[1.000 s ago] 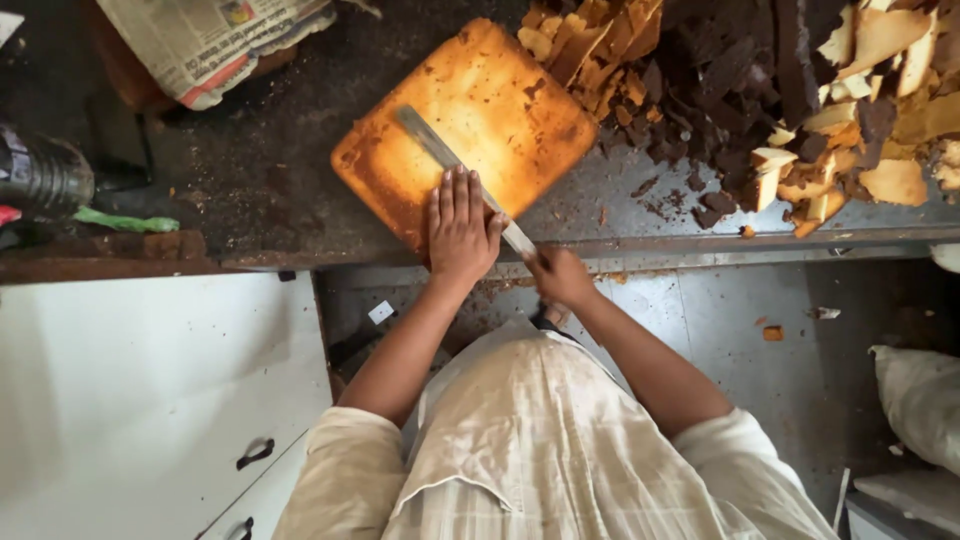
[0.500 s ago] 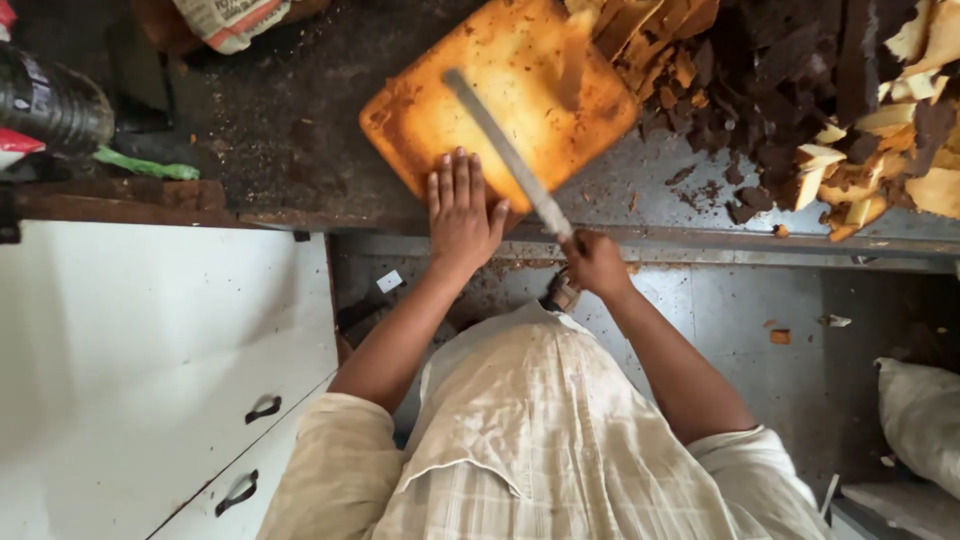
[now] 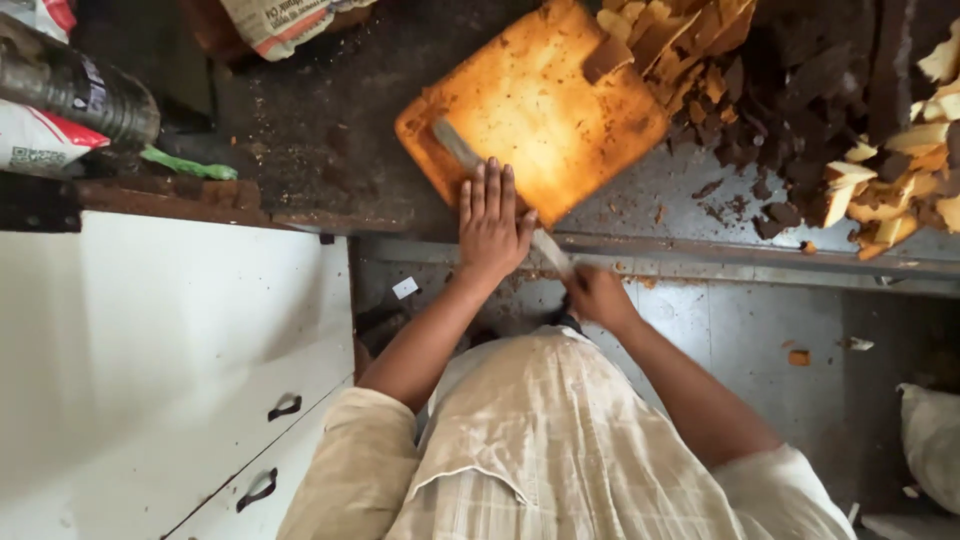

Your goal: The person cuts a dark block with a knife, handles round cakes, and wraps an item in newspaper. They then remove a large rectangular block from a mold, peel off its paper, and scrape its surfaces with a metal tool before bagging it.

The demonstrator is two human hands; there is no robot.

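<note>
Dark, grimy counter (image 3: pixel 330 130) fills the top of the head view, with a steel edge along its front and white drawers (image 3: pixel 180 400) below at the left. An orange cutting board (image 3: pixel 540 110) lies tilted on the counter. The left hand (image 3: pixel 490 220) rests flat, fingers straight and together, on the board's near edge, pressing on the blade of a long knife (image 3: pixel 460 155) that lies across the board. The right hand (image 3: pixel 598 295) is closed around the knife's handle just off the counter's edge; the handle itself is hidden in the fist. Right of the board sits a heap of yellow and dark brown peelings (image 3: pixel 850 130), cut off by the frame. At far left lie a dark bottle (image 3: pixel 75 90) with a label, a white printed packet (image 3: pixel 40 145) and something green (image 3: pixel 185 165); folded newspaper (image 3: pixel 285 20) shows at the top, mostly cut off.
</note>
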